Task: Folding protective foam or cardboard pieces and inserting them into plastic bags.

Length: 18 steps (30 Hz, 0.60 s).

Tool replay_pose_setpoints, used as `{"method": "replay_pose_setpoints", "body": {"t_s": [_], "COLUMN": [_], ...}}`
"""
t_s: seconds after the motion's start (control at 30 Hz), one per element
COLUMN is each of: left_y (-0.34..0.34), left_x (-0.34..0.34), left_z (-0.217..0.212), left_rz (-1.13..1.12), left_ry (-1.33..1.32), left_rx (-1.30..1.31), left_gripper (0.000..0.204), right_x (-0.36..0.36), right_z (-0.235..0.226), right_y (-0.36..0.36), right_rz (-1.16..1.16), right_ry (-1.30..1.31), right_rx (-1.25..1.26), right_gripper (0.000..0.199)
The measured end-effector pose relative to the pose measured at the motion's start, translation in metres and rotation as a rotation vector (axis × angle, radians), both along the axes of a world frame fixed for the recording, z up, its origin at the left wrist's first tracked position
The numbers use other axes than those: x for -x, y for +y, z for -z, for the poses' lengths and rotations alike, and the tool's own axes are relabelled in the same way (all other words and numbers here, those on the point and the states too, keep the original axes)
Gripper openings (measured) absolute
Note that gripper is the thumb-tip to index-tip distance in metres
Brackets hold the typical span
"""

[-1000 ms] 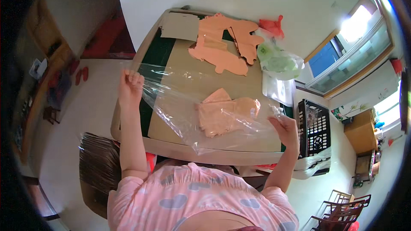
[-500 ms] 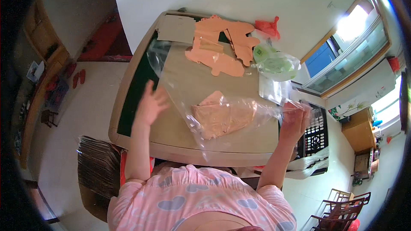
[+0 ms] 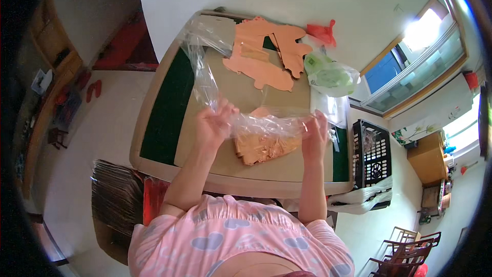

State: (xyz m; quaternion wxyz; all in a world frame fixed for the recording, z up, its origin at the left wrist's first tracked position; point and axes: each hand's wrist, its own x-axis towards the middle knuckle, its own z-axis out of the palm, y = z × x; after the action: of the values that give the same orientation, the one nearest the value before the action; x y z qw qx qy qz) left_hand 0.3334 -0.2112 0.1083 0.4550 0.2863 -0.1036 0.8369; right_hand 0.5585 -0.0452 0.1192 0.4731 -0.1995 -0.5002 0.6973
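Note:
A strip of clear plastic film (image 3: pixel 269 124) is stretched, bunched and creased, between my two hands above the table. My left hand (image 3: pixel 216 123) is closed on its left part, from which a loose length trails up toward the table's far left corner. My right hand (image 3: pixel 313 129) pinches the other end. Just under the film lies an orange-brown cut piece (image 3: pixel 264 150) with a crumpled front edge, partly hidden by the plastic. Farther back, flat orange cut-out shapes (image 3: pixel 261 72) overlap on the brown board (image 3: pixel 225 82).
A grey-brown sheet (image 3: pixel 221 23) lies at the table's far left corner. To the right are a green and clear plastic bag (image 3: pixel 330 76), a red bag (image 3: pixel 322 32) and a white packet (image 3: pixel 330 106). A black crate (image 3: pixel 373 151) stands beside the table; stacked cardboard (image 3: pixel 117 195) is at lower left.
My left hand has gone from open to closed on the film and moved right. My right hand has come inward, and the spread film is now gathered into a narrow band.

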Motion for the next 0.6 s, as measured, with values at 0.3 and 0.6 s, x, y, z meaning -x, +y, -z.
{"method": "replay_pose_setpoints", "body": {"t_s": [0.3,0.6], "left_y": [0.008,0.007], "left_x": [-0.031,-0.056], "left_z": [0.011,0.032], "left_rz": [-0.270,-0.187], "left_ry": [0.435,0.277], "left_rx": [0.846,0.887], "left_gripper": [0.054,0.073], "right_x": [0.045,0.057], "right_z": [0.034,0.003], "right_y": [-0.077,-0.046], "right_rz": [-0.930,-0.052], "right_ry": [0.547,0.113], "right_rx": [0.638,0.214], "right_gripper": [0.077,0.021]}}
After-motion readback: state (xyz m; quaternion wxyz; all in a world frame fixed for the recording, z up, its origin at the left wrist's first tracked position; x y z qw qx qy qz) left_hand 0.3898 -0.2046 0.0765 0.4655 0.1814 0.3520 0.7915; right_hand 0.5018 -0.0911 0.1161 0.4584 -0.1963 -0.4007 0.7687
